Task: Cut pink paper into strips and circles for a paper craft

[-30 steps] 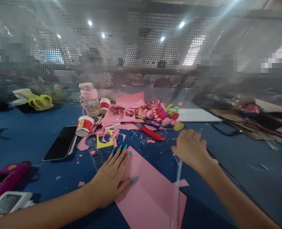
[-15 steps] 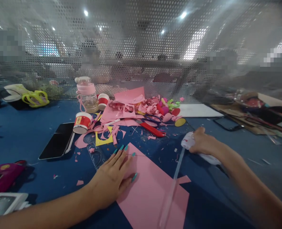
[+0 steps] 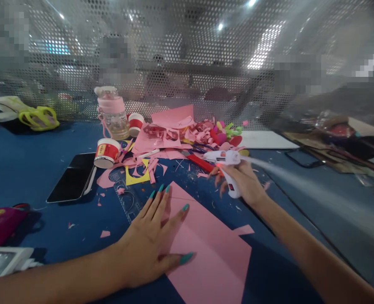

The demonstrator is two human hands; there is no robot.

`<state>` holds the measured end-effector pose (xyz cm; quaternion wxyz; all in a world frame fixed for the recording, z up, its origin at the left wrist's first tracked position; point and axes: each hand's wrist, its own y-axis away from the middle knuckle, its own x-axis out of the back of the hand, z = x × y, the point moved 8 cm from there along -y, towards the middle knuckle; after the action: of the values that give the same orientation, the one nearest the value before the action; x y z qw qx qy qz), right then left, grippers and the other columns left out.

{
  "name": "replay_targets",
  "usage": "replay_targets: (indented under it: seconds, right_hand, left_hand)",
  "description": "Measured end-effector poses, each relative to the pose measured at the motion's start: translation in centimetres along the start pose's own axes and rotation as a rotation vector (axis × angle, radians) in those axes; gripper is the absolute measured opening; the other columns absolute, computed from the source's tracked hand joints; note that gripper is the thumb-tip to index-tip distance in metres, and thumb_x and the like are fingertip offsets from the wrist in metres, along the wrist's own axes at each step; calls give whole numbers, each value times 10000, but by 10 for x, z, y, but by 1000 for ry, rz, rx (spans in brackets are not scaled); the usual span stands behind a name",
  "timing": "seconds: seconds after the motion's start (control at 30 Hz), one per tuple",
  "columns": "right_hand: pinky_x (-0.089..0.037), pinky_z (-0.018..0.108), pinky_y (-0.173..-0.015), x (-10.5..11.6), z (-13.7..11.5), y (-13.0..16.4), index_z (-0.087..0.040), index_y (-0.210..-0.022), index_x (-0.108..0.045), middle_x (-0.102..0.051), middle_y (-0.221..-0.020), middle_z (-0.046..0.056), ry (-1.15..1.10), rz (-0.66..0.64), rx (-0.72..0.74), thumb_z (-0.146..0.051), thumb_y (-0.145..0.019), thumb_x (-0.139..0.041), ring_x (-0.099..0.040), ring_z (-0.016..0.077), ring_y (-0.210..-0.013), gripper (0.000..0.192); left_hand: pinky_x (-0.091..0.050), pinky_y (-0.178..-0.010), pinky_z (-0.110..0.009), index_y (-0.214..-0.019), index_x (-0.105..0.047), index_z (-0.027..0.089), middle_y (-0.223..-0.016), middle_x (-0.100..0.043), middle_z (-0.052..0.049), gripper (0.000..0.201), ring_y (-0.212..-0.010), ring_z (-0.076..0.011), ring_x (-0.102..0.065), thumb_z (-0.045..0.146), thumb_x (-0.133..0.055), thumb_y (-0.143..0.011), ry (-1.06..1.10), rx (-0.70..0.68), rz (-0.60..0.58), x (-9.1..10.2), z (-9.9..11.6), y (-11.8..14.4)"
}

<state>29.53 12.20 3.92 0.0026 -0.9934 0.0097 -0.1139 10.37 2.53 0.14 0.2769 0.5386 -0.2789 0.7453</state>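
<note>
My left hand [image 3: 153,240] lies flat with fingers spread on the left edge of a pink sheet of paper [image 3: 206,249]. Its nails are long and teal. Off to the right, my right hand [image 3: 242,179] grips a white hot glue gun [image 3: 223,158] by the handle, above the table. The nozzle points left and a long translucent glue stick [image 3: 278,171] sticks out of its back. A small orange-red glow shows near the trigger. Beneath the glue gun lies a red utility knife [image 3: 201,162], partly hidden. A clear stencil ruler [image 3: 125,196] rests beyond my left fingers.
A heap of pink paper scraps [image 3: 161,139] spreads at the back. Left of it stand a clear bottle [image 3: 112,114] and a red-and-white paper cup [image 3: 106,153]. A black phone [image 3: 73,177] lies nearby. A white board [image 3: 266,140] sits at back right, before a perforated metal screen [image 3: 180,63].
My right hand has swung the glue gun up and left, turning it so the glue stick now trails to the right. My left thumb has spread out; that hand stays on the paper.
</note>
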Motion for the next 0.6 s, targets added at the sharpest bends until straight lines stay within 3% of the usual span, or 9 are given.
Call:
replay_targets:
  seconds: [0.1,0.23,0.4,0.6]
  right_hand:
    - [-441,238,-299,-16,6,6,-218,-867,-447,-588,-533,-23,-142,-92,-115,-443,-733,-541,-550,153,-389,278]
    - [-294,216,-204,-32,10,14,-175,-717,-562,-428,-300,-56,-134,-305,-175,-519,-762,-481,-367,106,-196,356]
    - [-320,214,-241,-39,21,16,-159,-617,-605,-465,-287,-39,99,-288,-148,-421,-627,-688,-437,118,-232,276]
    - [-353,218,-265,-46,35,15,-156,-684,-624,-484,-319,-41,131,-290,-148,-462,-685,-628,-463,121,-253,305]
  left_hand:
    - [-225,-1043,-579,-1426,-76,293,-1508,26,-82,737,-1354,-359,-28,596,-376,-825,15,-17,14,3,1,1]
    - [-230,-1038,-586,-1425,-93,300,-1509,12,-77,736,-1355,-358,-32,590,-394,-820,26,-15,33,3,1,1]
    - [-222,-1035,-594,-1426,-62,307,-1508,47,-90,733,-1349,-377,-27,587,-378,-827,34,-1,5,-1,-1,0]
    - [-216,-1045,-579,-1424,-51,322,-1515,6,-61,722,-1357,-356,-15,581,-372,-831,44,2,12,1,-2,0]
